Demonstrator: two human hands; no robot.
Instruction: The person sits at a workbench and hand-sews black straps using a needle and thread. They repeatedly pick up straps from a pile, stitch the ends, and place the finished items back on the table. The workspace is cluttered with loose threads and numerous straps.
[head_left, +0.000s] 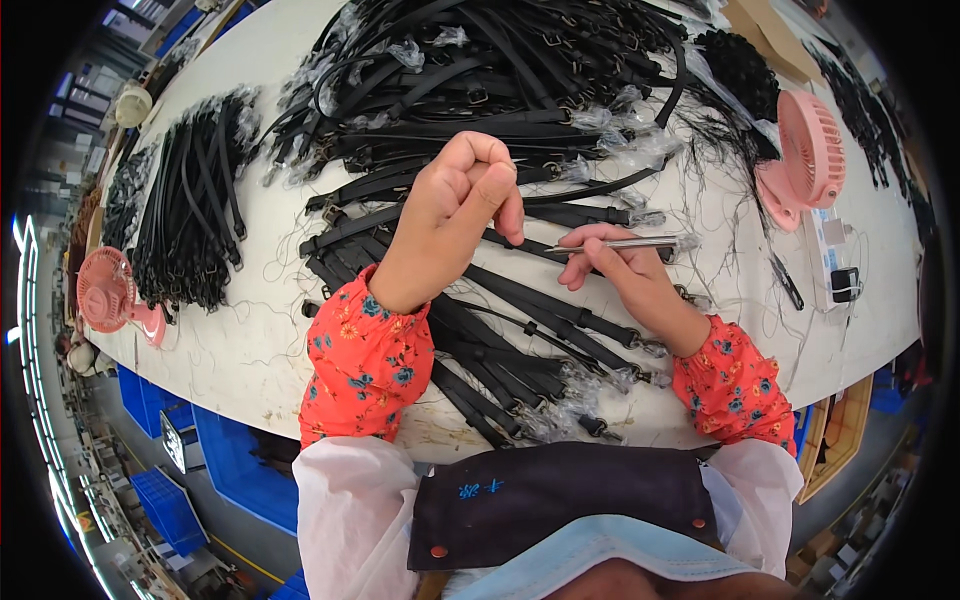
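My left hand [455,205] is raised over the black straps, its fingers curled and the thumb pressed to the index finger. Whatever may be in that pinch is too small to make out. My right hand [635,275], slightly lower and to the right, grips a slim silver pointed metal tool [630,243] lying across the fingers; its dark tip points left toward my left hand. Beneath both hands, a loose row of black straps [550,300] with metal buckles lies on the white table [250,360]. Clear plastic film wraps several strap ends.
A big heap of black straps [480,60] covers the far middle, with a bundle [195,200] at left. Pink fans stand at left [105,290] and right [812,150]. A black-handled tool [787,282] and power strip [832,260] lie right. Blue bins [240,465] stand below the table.
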